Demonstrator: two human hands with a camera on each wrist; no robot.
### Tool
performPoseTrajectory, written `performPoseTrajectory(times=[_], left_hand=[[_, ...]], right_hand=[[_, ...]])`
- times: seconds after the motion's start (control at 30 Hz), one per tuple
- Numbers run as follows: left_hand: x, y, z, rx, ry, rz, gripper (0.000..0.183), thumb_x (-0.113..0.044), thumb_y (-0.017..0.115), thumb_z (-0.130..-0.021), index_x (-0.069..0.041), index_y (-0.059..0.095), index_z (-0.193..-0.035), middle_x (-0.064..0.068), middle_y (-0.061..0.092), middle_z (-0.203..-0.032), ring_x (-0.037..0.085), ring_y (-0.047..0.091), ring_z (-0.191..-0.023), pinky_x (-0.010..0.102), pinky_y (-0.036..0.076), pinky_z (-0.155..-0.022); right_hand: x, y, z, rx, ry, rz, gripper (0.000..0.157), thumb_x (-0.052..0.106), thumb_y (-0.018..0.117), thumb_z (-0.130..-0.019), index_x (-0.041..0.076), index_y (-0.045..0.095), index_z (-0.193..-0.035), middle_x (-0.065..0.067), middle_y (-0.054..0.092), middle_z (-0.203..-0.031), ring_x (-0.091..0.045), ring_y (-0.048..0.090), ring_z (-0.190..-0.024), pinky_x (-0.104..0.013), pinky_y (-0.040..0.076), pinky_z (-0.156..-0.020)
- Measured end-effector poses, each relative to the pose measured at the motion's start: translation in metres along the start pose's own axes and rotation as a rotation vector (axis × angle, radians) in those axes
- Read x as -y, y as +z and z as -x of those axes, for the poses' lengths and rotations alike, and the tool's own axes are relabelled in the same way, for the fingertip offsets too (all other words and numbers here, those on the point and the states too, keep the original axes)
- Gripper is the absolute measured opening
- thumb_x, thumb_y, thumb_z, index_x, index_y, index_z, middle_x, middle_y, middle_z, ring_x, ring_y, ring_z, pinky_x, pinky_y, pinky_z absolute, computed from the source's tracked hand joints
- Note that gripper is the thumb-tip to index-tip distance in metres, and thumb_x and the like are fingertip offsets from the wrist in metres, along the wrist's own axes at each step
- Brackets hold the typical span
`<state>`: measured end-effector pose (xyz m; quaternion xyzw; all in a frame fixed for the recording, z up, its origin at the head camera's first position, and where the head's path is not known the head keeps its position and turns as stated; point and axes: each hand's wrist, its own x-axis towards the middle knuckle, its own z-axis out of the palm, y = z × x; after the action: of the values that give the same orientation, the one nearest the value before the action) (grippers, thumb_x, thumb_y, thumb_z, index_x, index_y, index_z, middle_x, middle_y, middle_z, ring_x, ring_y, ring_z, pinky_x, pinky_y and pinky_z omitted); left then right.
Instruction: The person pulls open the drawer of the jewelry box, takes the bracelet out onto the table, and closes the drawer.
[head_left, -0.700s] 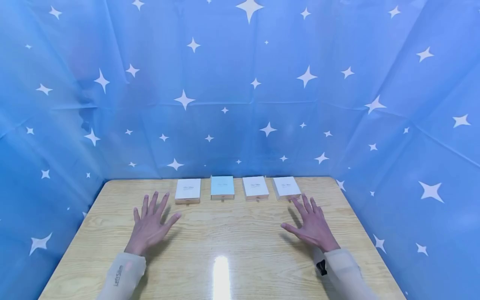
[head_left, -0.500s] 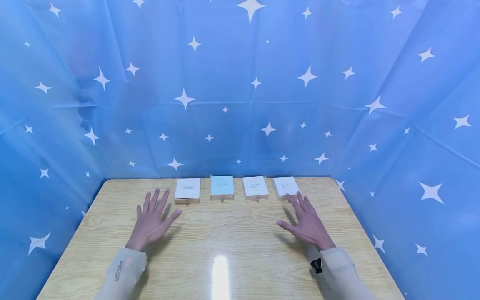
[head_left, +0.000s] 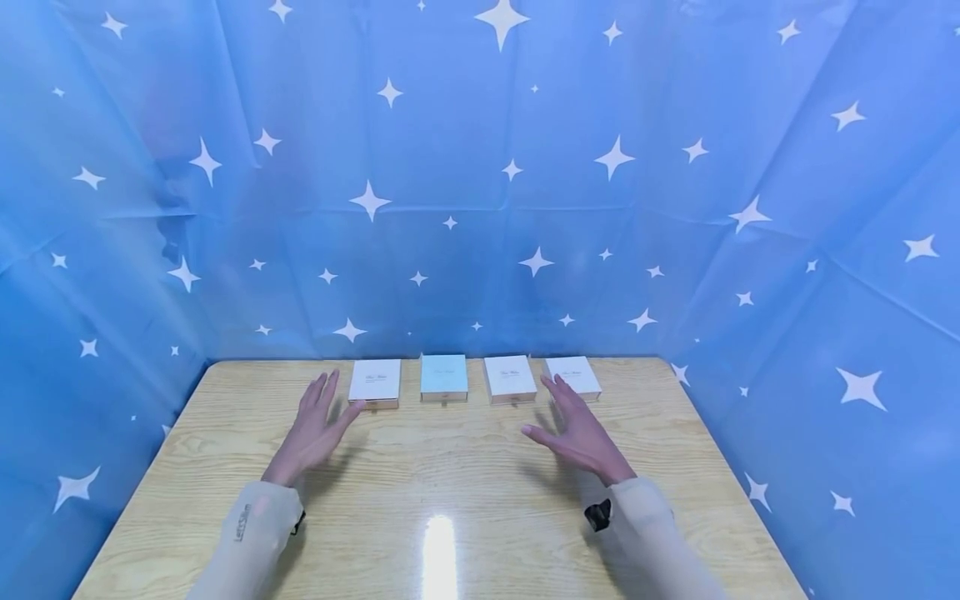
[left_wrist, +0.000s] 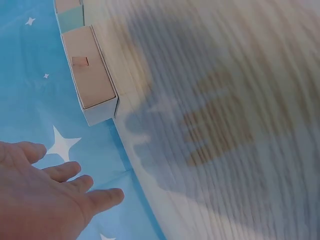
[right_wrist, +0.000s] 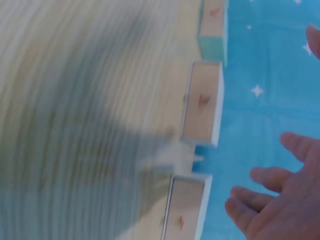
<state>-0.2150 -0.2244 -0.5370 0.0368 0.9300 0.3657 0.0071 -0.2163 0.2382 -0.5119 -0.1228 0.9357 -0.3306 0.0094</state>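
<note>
My left hand [head_left: 309,437] hovers over the table, fingers extended and thumb near the front corner of the leftmost white box [head_left: 375,382]. In the left wrist view, that box shows a tan front with a small tab, and the left hand [left_wrist: 45,200] holds nothing. My right hand [head_left: 581,432] also hovers with straight fingers, its fingertips partly overlapping the rightmost white box [head_left: 581,377]; contact cannot be told. Between the hands' boxes lie a light blue box [head_left: 443,375] and another white box [head_left: 510,377]. The right hand [right_wrist: 287,195] is bare of objects.
The boxes stand in a row along the far edge of a wood-grain table [head_left: 450,467]. A blue curtain [head_left: 450,167] with white stars hangs behind and at both sides. Light glares on the table [head_left: 440,554] near the front.
My right hand has moved left, from beside the rightmost box to in front of it. The left hand has shifted slightly forward and turned, its fingers closer together. The boxes have not moved.
</note>
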Motion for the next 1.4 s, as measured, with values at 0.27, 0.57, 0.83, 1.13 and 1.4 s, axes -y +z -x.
performPoseTrajectory(times=[0.27,0.57,0.83,1.13,1.4], left_hand=[[0.003,-0.005,-0.012,0.028,-0.01,0.121,0.088,-0.067,0.037,-0.103,-0.019,-0.002,-0.166,0.021,0.001,-0.172,0.048,0.002,-0.157,0.075,0.007,-0.12],[0.002,-0.011,-0.024,0.077,-0.126,0.281,0.088,-0.074,0.035,-0.099,-0.029,0.0,-0.166,0.014,-0.001,-0.174,0.046,0.003,-0.158,0.075,0.009,-0.12],[0.008,-0.015,-0.039,0.11,-0.158,0.408,0.09,-0.074,0.035,-0.099,-0.022,0.006,-0.167,0.011,0.01,-0.174,0.042,0.011,-0.159,0.066,0.014,-0.124],[0.013,-0.016,-0.057,0.127,-0.192,0.486,0.085,-0.064,0.038,-0.104,-0.012,0.013,-0.166,0.015,0.013,-0.172,0.041,0.018,-0.157,0.058,0.023,-0.126],[0.015,-0.016,-0.069,0.129,-0.206,0.485,0.082,-0.061,0.047,-0.103,-0.012,0.023,-0.164,0.016,0.024,-0.169,0.039,0.027,-0.155,0.056,0.028,-0.125]], right_hand=[[0.026,0.013,-0.015,0.039,0.002,-0.125,0.094,0.072,0.067,-0.085,0.039,0.024,-0.162,0.0,0.017,-0.173,-0.034,0.024,-0.157,-0.068,0.03,-0.119],[0.047,0.034,-0.031,0.055,0.026,-0.197,0.087,0.07,0.067,-0.086,0.043,0.028,-0.159,0.004,0.03,-0.169,-0.033,0.037,-0.152,-0.064,0.035,-0.118],[0.067,0.056,-0.043,0.065,0.045,-0.289,0.084,0.069,0.067,-0.087,0.039,0.033,-0.159,0.0,0.038,-0.165,-0.037,0.042,-0.148,-0.061,0.038,-0.117],[0.095,0.081,-0.054,0.12,0.004,-0.343,0.076,0.061,0.063,-0.094,0.021,0.044,-0.156,-0.011,0.048,-0.158,-0.039,0.046,-0.145,-0.055,0.043,-0.116],[0.117,0.107,-0.065,0.102,-0.008,-0.379,0.064,0.048,0.065,-0.098,0.013,0.052,-0.15,-0.015,0.057,-0.149,-0.035,0.055,-0.137,-0.05,0.048,-0.112]])
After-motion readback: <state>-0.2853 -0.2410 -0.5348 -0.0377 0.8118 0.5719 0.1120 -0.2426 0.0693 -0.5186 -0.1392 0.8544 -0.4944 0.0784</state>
